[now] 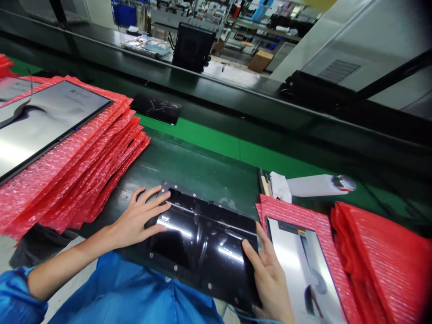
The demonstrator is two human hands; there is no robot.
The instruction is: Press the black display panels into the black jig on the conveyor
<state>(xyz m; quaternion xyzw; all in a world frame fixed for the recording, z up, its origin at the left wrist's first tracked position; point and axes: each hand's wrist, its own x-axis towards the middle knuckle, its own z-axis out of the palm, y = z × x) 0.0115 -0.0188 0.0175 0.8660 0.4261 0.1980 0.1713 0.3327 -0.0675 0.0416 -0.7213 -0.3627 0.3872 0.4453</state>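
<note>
A glossy black screen panel (205, 238), with light dots along its dark border, lies tilted in front of my body at the near edge of the bench. My left hand (143, 218) rests on its left end with fingers spread and stretched out over the surface. At the right end, my right hand (268, 270) grips the panel, with the thumb on top and the other fingers around the edge. Just right of that hand lies a silver display panel (293, 265) on red bubble wrap (290, 207).
On the left, a silver display panel (64, 112) tops a stack of red bubble-wrap sheets (111, 166). A dark glass piece (157, 109) lies behind. To the right are a white bottle (313, 185), white tissue (281, 186) and red bubble-wrap bags (388, 252). A black ledge (216, 103) crosses the back.
</note>
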